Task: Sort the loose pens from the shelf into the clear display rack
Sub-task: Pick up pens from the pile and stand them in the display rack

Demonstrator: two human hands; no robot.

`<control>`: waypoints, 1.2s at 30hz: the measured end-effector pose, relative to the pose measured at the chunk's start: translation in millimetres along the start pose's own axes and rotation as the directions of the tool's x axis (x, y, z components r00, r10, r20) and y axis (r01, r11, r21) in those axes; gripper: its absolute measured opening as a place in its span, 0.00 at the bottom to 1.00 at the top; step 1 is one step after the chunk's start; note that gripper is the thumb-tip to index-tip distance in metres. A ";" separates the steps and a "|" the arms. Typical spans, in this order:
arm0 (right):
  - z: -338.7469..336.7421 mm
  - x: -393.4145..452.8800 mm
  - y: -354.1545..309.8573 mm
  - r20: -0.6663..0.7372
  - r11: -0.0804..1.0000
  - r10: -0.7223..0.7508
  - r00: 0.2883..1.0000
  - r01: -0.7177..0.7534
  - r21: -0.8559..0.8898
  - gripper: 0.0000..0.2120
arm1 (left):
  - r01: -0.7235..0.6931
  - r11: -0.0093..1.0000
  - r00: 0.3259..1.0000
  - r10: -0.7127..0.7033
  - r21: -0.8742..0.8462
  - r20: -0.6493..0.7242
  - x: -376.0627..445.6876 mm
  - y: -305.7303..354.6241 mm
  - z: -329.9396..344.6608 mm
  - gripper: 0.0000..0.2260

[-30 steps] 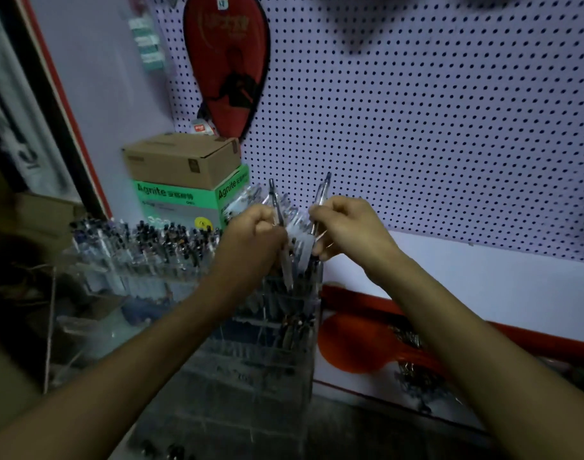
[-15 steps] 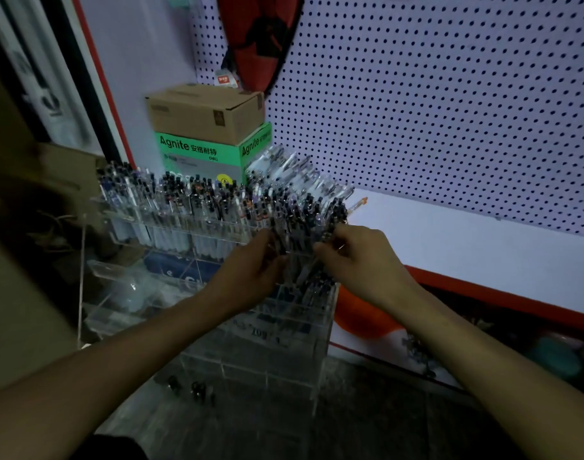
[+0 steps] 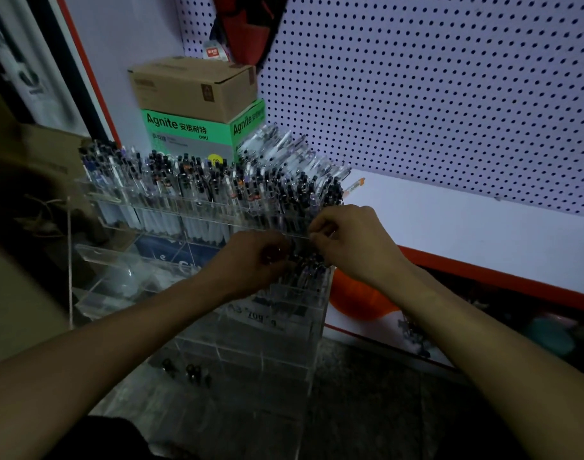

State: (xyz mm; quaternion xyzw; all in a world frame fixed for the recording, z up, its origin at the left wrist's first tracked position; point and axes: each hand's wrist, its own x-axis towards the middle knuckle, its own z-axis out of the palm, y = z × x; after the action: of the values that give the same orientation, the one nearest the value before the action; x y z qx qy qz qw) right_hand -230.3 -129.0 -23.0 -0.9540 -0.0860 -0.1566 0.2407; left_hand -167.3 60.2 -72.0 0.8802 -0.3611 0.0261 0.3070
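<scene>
While packed upright in the upper tiers of the clear display rack (image 3: 217, 327), pens (image 3: 197, 180) standing cap-up in tight rows, with a further handful at the right end of a lower tier, right between the two hands. Probably light, stiff and smooth-barrelled, so apt to slip or roll; best pinched mid-barrel, near the clip, and dropped tip-first into a slot. Left hand (image 3: 250, 260) curled at that lower tier, fingers bent inward among the pen tops; whether clamped on a pen, cannot tell. Right hand (image 3: 350, 240) just beside it, fingertips drawn together as if pinching something thin at the rack's edge, though dim and blurred. One loose pen (image 3: 355, 184) lying on the white shelf (image 3: 466, 227) behind the rack. Farther out, a green box (image 3: 187, 131) under a cardboard box (image 3: 191, 88), and pegboard (image 3: 433, 94) behind.
</scene>
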 end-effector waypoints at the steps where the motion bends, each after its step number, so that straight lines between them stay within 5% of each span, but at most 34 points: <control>1: -0.6 0.1 0.5 0.005 1.000 0.001 1.000 -0.001 0.013 0.05 | 0.006 1.000 1.000 -0.006 0.003 0.004 0.4 0.4 -0.1 0.06; 5: -2.3 -1.0 2.5 -0.003 1.000 0.003 1.000 -0.003 0.017 0.05 | 0.053 0.997 0.997 -0.056 0.054 0.049 5.9 -1.5 -3.2 0.14; 8: -3.3 -3.5 2.5 0.008 1.000 0.012 1.000 -0.012 0.013 0.04 | 0.082 0.988 0.987 -0.099 0.129 0.130 4.7 -4.1 -1.6 0.02; 21: -11.0 -4.2 1.0 0.002 1.000 -0.012 1.000 0.012 0.016 0.02 | 0.121 0.958 0.975 -0.164 0.261 0.148 -4.8 3.3 -28.4 0.12; 30: -37.5 1.0 3.9 -0.241 0.962 0.061 0.969 0.008 0.273 0.06 | -0.078 0.989 0.975 0.049 -0.127 -0.218 12.3 58.5 -67.4 0.05; 36: -61.8 27.6 32.5 -0.148 0.885 0.262 0.954 -0.176 0.431 0.05 | -0.060 0.943 0.962 -0.033 -0.327 -0.272 68.7 77.9 -79.6 0.06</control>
State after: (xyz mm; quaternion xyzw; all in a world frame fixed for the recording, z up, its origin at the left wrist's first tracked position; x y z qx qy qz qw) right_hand -212.6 -184.9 23.9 -0.8640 0.0165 -0.2027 0.4606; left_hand -153.4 19.3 51.6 0.8012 -0.3204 0.0884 0.4976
